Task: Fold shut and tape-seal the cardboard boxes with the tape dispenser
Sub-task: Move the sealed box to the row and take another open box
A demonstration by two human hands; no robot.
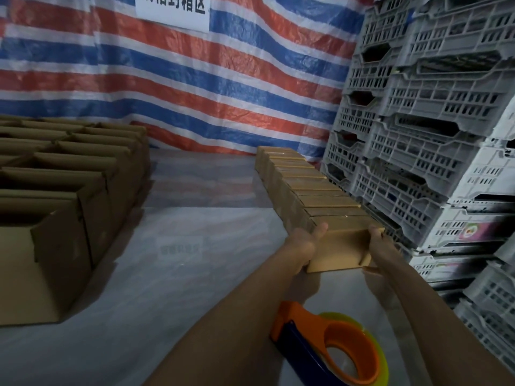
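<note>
a red, white and blue striped tarp [195,79] with a white sign [172,9] hangs behind a pale covered floor [167,274]. grey plastic crates [432,107] are stacked on the right, and open cardboard boxes [69,176] stand in rows on the left. a line of closed boxes [301,176] runs along the foot of the crates. the left hand [305,243] and right hand [376,240] clasp the nearest box [342,243] by its two sides, the left thumb hooked over its top edge. an orange and blue tape dispenser [334,349] lies on the floor between the forearms, untouched.
</note>
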